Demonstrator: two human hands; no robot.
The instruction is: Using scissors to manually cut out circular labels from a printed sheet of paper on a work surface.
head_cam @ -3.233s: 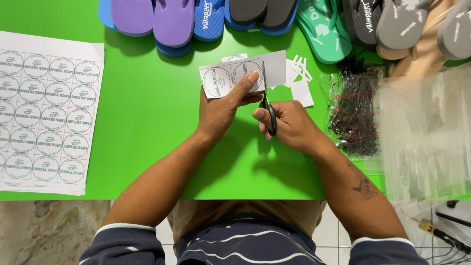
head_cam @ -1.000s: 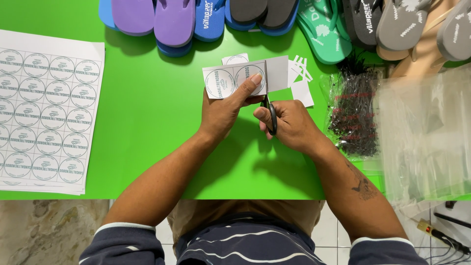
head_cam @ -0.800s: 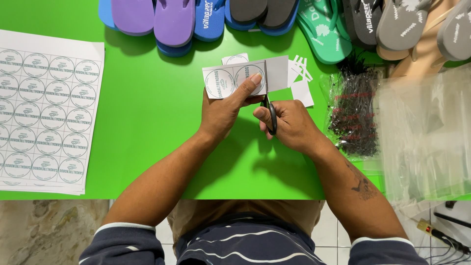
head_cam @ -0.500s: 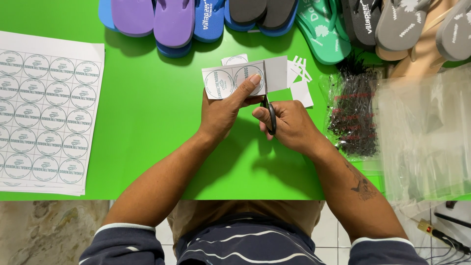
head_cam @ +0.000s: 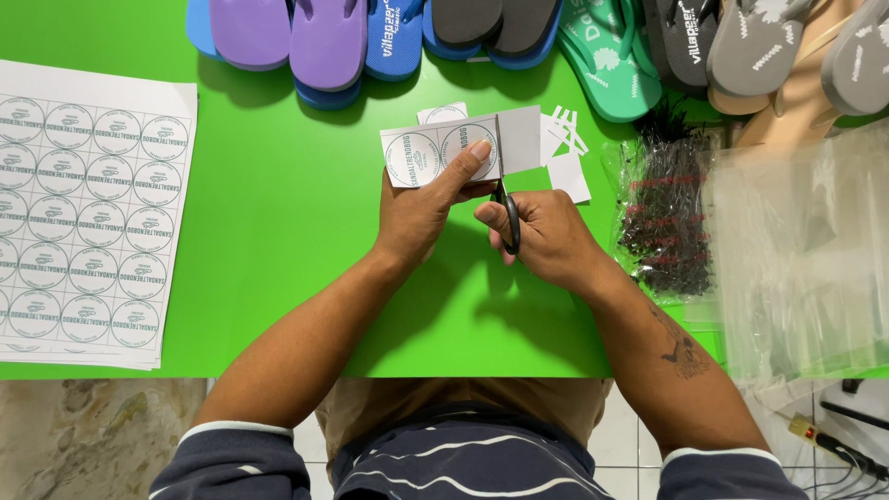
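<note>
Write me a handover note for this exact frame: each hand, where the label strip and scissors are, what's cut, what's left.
Left hand: holds the label strip above the green table, thumb pressed on the right-hand round label.
Right hand: grips the black scissors, blades under the strip near the edge of the second label.
Done: small white offcuts lie just right of the strip; one loose round label lies behind it.
Left: both round labels on the strip are still joined; a full sheet of round labels lies uncut at the table's left.
Nearby: flip-flops along the far edge, clear bags on the right.
</note>
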